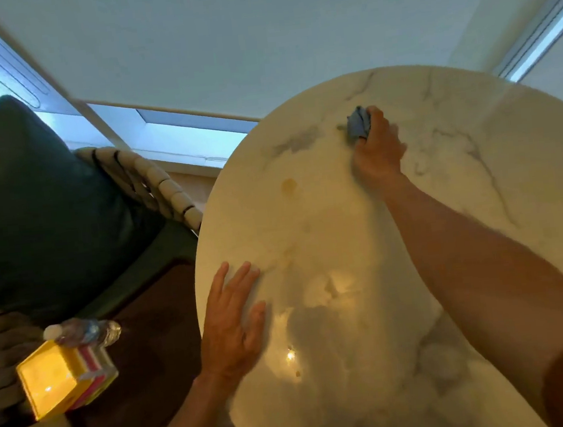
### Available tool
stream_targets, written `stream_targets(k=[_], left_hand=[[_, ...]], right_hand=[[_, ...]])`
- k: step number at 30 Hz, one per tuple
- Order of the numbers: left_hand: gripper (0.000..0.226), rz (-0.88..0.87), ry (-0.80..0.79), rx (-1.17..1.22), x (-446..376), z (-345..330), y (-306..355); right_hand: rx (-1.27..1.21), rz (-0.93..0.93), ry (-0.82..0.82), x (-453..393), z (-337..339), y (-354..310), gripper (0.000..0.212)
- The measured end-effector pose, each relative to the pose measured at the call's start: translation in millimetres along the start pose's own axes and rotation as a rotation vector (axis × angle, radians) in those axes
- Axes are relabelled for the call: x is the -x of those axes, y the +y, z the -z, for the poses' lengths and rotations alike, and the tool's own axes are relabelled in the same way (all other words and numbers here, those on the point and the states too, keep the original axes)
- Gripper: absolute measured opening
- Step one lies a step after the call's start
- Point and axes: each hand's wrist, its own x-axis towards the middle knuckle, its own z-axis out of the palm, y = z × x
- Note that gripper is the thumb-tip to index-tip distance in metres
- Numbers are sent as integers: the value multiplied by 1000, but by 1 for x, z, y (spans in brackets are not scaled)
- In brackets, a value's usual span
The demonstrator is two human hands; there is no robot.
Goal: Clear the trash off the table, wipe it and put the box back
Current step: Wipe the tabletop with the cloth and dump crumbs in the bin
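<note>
A round white marble table (pixel 441 170) fills the right of the head view. My right hand (pixel 377 149) reaches across it and grips a crumpled blue cloth (pixel 359 123), pressed onto the far part of the top. My left hand (pixel 234 324) lies flat with straight fingers on the table's near left edge. A small brownish stain (pixel 288 185) marks the top between the two hands. A yellow box (pixel 62 379) with pink stripes sits off the table at the lower left, on a seat.
A clear plastic water bottle (pixel 85 332) lies against the yellow box. A dark green cushion (pixel 38 202) and a woven chair back (pixel 153 184) stand left of the table. A window sill (pixel 176 137) and a pale wall run behind.
</note>
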Motion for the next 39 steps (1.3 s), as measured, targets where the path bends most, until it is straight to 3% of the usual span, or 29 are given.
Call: stream_targets(k=[2, 6, 12, 23, 26, 29, 31, 35, 39], left_hand=[[51, 9, 1, -7, -1, -2, 0], [49, -9, 3, -7, -2, -2, 0], [54, 7, -10, -3, 0, -1, -1], [70, 78, 111, 144, 2, 1, -4], [71, 125, 144, 193, 3, 3, -5], [74, 168, 156, 220, 3, 2, -4], [76, 202, 145, 221, 2, 2, -2], [78, 197, 146, 203, 2, 0, -2], [73, 219, 127, 194, 2, 0, -2]], right_hand=[[123, 33, -78, -3, -19, -16, 57], [195, 381, -250, 21, -51, -51, 70], [12, 689, -491, 75, -54, -53, 64], [-70, 732, -802, 230, -8, -24, 54], [-292, 597, -876, 248, 14, -27, 51], [-578, 358, -662, 216, 32, -33, 51], [-563, 302, -430, 160, 34, -28, 49], [-343, 184, -63, 45, 34, 1, 40], [-12, 112, -20, 18, 11, 13, 44]])
